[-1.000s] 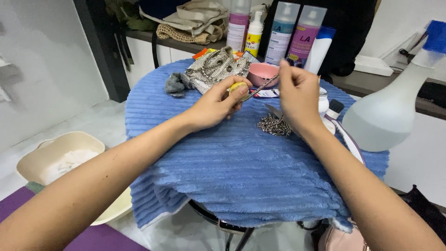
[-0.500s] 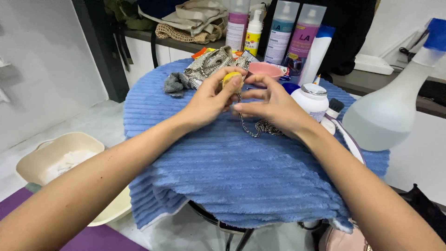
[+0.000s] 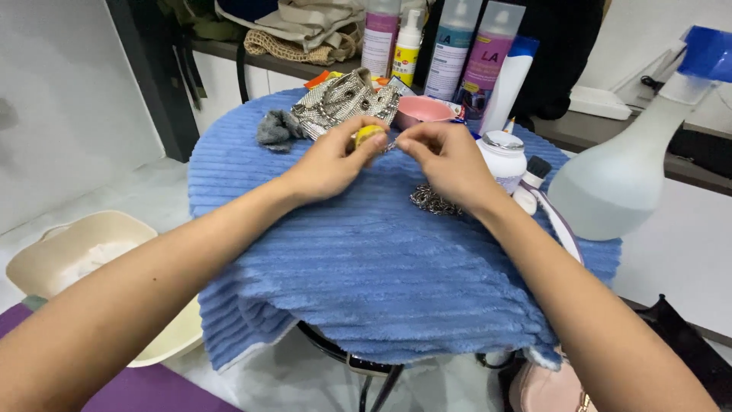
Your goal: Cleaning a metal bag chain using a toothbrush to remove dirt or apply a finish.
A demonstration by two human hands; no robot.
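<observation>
Above the ribbed blue towel (image 3: 366, 259), left hand (image 3: 332, 164) fingers clamp a small yellow pad (image 3: 368, 135); right hand (image 3: 450, 160) fingertips pinch a silver metal chain (image 3: 433, 201) trailing down-right.

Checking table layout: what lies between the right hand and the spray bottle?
In the head view, a white jar and a brush lie between right hand and spray bottle.

Beyond the fingers (image 3: 374, 126), at the far edge of the blue towel, stand 4 labelled bottles: a pink-labelled one (image 3: 379, 38) left of the fingertips, a small white pump bottle (image 3: 408, 46) with a yellow label beside it, a pale spray bottle (image 3: 451, 49) with a grey-blue label, then one with a purple label (image 3: 486, 61). Right of the fingers, just beside the right hand (image 3: 450, 164), sits a white jar (image 3: 503, 159) with a pale printed label
</observation>
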